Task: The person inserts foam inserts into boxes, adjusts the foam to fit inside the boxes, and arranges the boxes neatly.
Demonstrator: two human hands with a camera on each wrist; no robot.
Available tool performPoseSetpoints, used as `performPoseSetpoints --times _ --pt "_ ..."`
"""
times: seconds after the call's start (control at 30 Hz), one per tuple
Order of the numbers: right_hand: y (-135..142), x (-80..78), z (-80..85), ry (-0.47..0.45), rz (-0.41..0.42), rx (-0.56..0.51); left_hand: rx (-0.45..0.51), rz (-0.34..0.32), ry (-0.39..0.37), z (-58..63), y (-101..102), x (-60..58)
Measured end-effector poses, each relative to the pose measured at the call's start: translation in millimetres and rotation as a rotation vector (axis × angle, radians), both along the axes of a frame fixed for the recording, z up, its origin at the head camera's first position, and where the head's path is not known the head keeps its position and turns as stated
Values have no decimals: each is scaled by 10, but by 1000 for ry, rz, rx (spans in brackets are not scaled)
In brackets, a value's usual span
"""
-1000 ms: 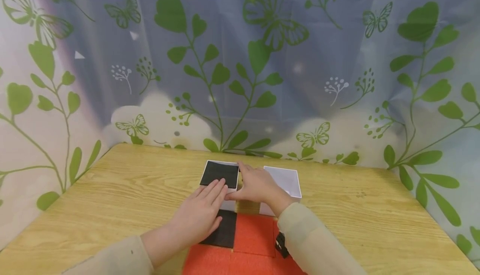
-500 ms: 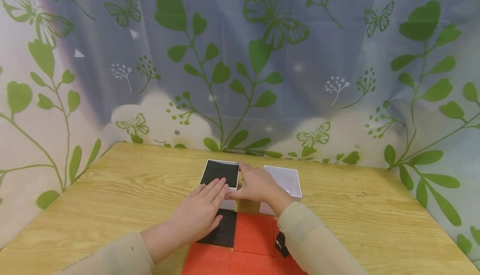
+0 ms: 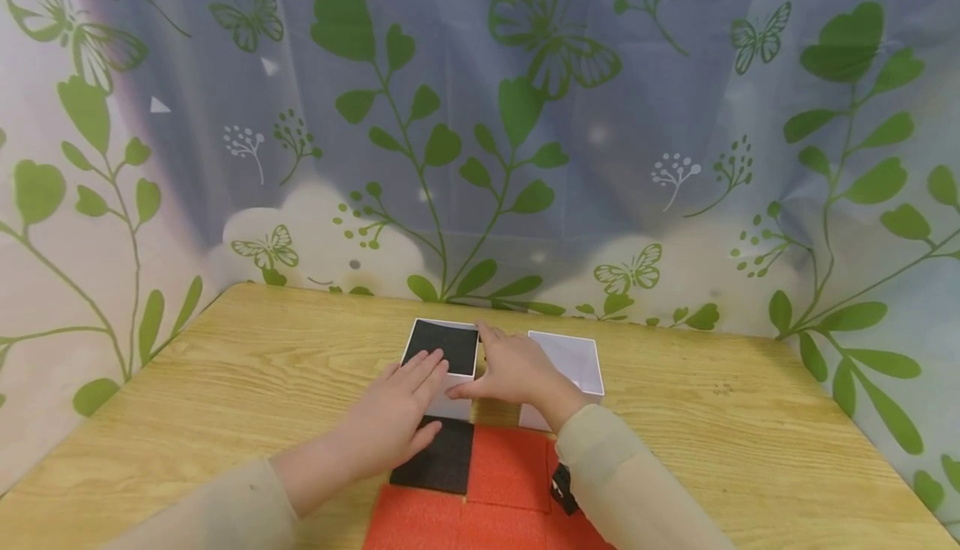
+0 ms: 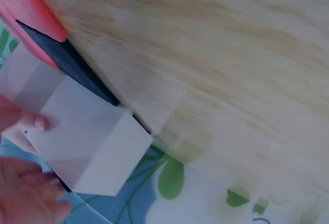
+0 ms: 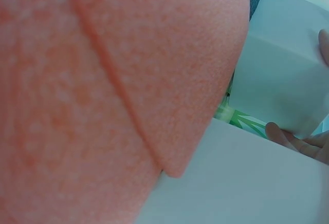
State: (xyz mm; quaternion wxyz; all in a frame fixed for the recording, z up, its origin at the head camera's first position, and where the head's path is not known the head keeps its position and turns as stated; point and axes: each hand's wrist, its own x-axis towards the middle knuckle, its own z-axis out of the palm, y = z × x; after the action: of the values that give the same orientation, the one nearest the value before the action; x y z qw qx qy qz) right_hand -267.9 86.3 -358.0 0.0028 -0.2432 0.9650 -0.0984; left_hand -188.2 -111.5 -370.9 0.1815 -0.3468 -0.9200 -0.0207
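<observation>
A white open-topped box (image 3: pixel 442 397) stands on the table with a black felt sheet (image 3: pixel 444 343) lying inside near its rim. My right hand (image 3: pixel 513 371) holds the right side of this box, thumb at the near corner and fingers toward the far corner. Over the near left edge lies my left hand (image 3: pixel 386 417), its fingers straight and close together, tips over the black sheet. Whether those tips press on the felt I cannot tell. A flat black square (image 3: pixel 442 462) lies in front of the box, partly under the left hand in view. The left wrist view shows the white box's walls (image 4: pixel 87 136).
A second white open box (image 3: pixel 573 358) stands to the right, partly hidden by my right hand. Red felt squares (image 3: pixel 510 468) lie toward the near edge, with a small black piece (image 3: pixel 562 487) by the right sleeve. A patterned curtain (image 3: pixel 480 158) hangs behind the wooden table (image 3: pixel 300 350).
My left hand has drawn slightly back and to the left, uncovering more of the box's near wall and the flat black square. The right hand stays in place on the box.
</observation>
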Motion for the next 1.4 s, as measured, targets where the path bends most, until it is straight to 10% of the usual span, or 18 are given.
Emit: performPoseSetpoints --times 0.27,1.4 --pt "2 14 27 21 10 -9 29 136 179 86 -179 22" --pt "2 7 13 -11 -7 3 90 -12 231 69 -36 -204"
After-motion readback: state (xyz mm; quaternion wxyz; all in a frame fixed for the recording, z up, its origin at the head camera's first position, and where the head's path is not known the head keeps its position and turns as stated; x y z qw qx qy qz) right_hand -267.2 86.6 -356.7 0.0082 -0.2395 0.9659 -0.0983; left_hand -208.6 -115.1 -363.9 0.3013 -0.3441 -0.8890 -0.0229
